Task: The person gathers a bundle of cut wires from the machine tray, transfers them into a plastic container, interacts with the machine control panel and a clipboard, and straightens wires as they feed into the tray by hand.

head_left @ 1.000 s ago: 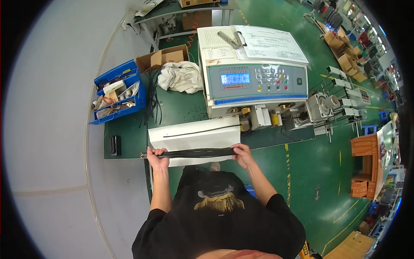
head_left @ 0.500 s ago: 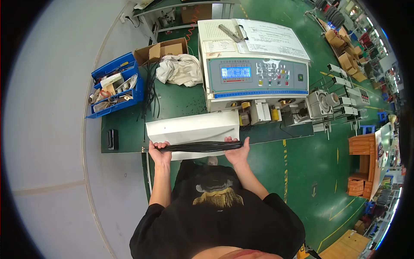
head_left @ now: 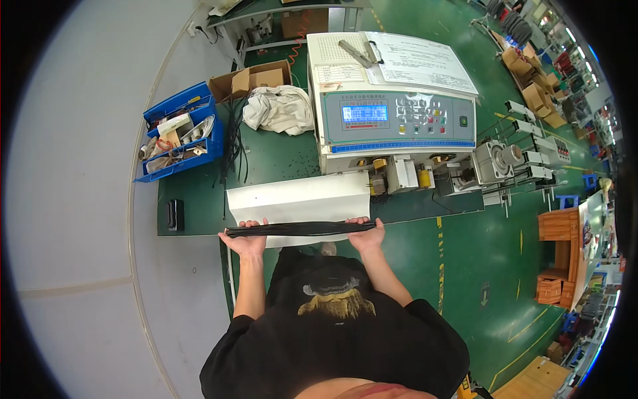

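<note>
A long bundle of black wires [head_left: 306,229] stretches level across both my hands, just in front of the table edge. Its left end lies in my left hand [head_left: 247,243], palm up, with the fingers curled up behind the wires. My right hand [head_left: 367,238] cups the other end the same way, fingers behind and thumb at the tip. Under and beyond the bundle is a bent white sheet [head_left: 299,198], which slopes up to the machine. Small wire ends show at the bundle's left tip.
A white wire-processing machine [head_left: 399,120] with a lit display stands behind, a clipboard [head_left: 419,63] on top. To the left are a blue tool bin [head_left: 216,143], a cloth [head_left: 278,110], a cardboard box [head_left: 271,76], loose black wires [head_left: 234,143] and a small black object [head_left: 175,215].
My left hand has opened out and turned palm up under the bundle's left end. The wire tips there have drawn together, and the bundle lies straighter.
</note>
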`<state>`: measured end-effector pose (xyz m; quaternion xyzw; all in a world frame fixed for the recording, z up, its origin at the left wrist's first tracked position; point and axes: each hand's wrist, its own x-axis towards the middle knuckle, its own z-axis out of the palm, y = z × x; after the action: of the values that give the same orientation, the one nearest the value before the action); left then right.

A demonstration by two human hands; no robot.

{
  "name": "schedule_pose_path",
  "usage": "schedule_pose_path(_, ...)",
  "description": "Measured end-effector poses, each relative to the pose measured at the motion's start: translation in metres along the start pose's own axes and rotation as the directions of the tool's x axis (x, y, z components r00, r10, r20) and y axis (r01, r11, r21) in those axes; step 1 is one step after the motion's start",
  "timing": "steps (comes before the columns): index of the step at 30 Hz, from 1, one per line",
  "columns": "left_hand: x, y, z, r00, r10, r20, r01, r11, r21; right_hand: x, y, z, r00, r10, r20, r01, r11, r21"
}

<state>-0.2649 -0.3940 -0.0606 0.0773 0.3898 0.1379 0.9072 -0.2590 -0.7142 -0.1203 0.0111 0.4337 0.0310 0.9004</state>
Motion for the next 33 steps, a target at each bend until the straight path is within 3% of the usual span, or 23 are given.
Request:
schedule_pose_path(4, -0.011, -0.003, 0.01, 1.0, -0.011, -0.021, 0.011, 1.0, -0.001, -0.005, 0.001, 0.003, 0.999, -0.029, -0.014, 0.03, 0.999, 0.032)
schedule_pose_path(18, -0.002, 0.002, -0.003, 0.986, -0.086, 0.145, 0.091, 0.996, -0.023, -0.001, -0.004, -0.006, 0.998, -0.013, 0.064, 0.012, 1.0, 0.024)
schedule_pose_path(30, -0.001, 0.007, -0.007, 1.0, 0.004, 0.027, -0.003, 0.999, -0.054, -0.002, -0.003, -0.008, 0.997, 0.005, 0.074, -0.006, 1.0, 0.003)
schedule_pose_path(33, 0.008, 0.01, -0.016, 0.997, -0.062, 0.056, 0.065, 0.996, -0.056, 0.007, -0.008, -0.014, 0.997, 0.016, 0.075, -0.018, 0.999, 0.027)
